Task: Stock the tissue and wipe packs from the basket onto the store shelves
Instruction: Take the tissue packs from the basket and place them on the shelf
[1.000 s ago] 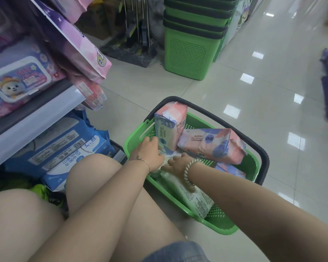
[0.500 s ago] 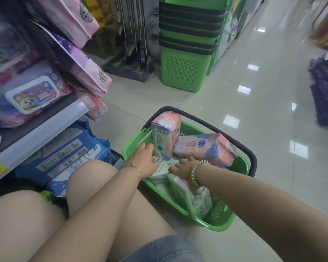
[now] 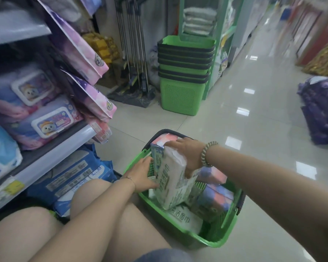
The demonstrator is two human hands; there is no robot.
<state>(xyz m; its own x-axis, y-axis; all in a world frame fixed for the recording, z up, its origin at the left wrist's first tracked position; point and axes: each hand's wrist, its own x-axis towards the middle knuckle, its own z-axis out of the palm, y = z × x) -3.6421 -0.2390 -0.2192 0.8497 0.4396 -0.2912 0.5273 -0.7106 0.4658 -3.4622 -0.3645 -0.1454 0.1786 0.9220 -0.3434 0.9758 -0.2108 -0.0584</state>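
bright overhead glare on floor (image 3: 235, 103), blurred edges

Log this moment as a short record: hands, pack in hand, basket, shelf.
right hand: grips the top end of the white tissue pack
left hand: touches that pack's left side, low down; grip unclear
white tissue pack: tilted, lower end inside the basket
basket: green, on the floor, with pink-purple packs also in it
shelf: at left, holds wipe packs
task state: white tissue pack not yet on the shelf
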